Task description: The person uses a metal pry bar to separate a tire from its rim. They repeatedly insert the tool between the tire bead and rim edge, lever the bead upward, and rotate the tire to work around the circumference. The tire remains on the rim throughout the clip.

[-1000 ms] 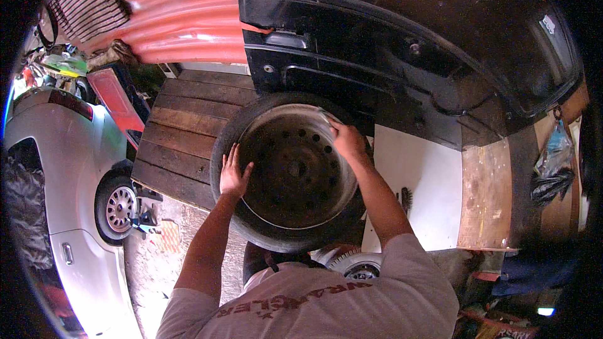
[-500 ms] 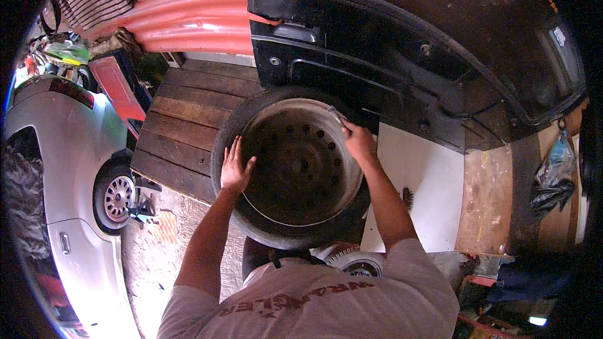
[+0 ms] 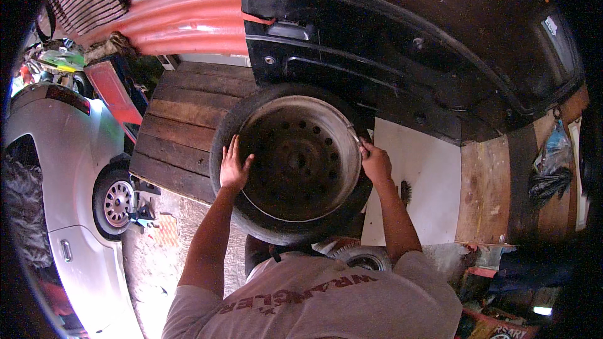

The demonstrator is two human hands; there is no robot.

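A black tyre (image 3: 267, 229) on a dusty steel wheel (image 3: 279, 176), with a ring of round holes, lies face up in front of me. My left hand (image 3: 233, 168) rests on its left side with fingers stretched out, reaching over the rim edge. On the right side, my right hand (image 3: 377, 164) is closed around a small slim tool (image 3: 356, 137) with a pale end. The tool's end meets the rim edge at the upper right. Its exact kind is too small to make out, and my fingers cover its handle.
Dark wooden planks (image 3: 182, 112) lie beyond the tyre to the left. A large black panel (image 3: 377, 44) stands at the far side. A silver car (image 3: 81, 213) is on the left, a white board (image 3: 427, 176) with a dark brush (image 3: 406, 192) on the right. Another tyre (image 3: 380, 256) sits near me.
My right hand has moved with the slim tool along the rim edge, nearer to me and slightly right. My left hand stays on the tyre's left side.
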